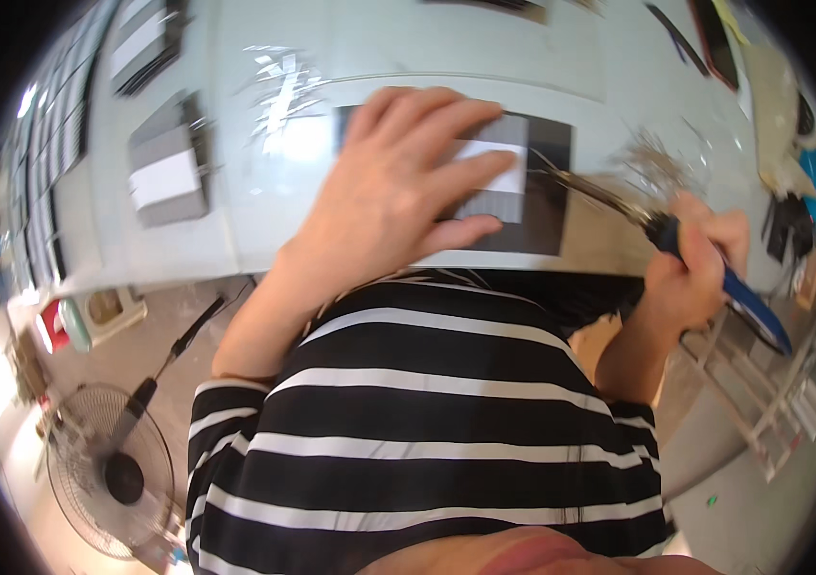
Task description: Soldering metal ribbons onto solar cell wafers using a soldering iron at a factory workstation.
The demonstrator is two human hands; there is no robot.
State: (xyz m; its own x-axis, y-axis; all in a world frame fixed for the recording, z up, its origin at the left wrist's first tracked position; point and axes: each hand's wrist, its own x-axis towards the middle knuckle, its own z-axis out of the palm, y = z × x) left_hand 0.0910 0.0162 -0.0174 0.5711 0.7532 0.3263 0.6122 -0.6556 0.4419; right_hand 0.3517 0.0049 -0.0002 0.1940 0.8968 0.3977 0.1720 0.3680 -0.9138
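In my right hand [700, 254] is a blue-handled soldering iron [748, 311], its fingers wrapped round the front of the handle. The iron's long metal shaft points up and left, its thin tip close to the right part of a dark rectangular sheet [550, 192]. On that sheet lies a grey, finely lined piece with a white band [504, 182]. My left hand [408, 177] is spread palm down over the piece, hiding its left part. Its fingers are apart; whether they press on the piece, I cannot tell.
Grey pieces with white bands [163, 182] are stacked on the left of the glassy table. Shiny silver strips [283, 86] lie near them; a tangle of thin strips [662, 158] lies at right. A fan [111, 470] stands on the floor at lower left.
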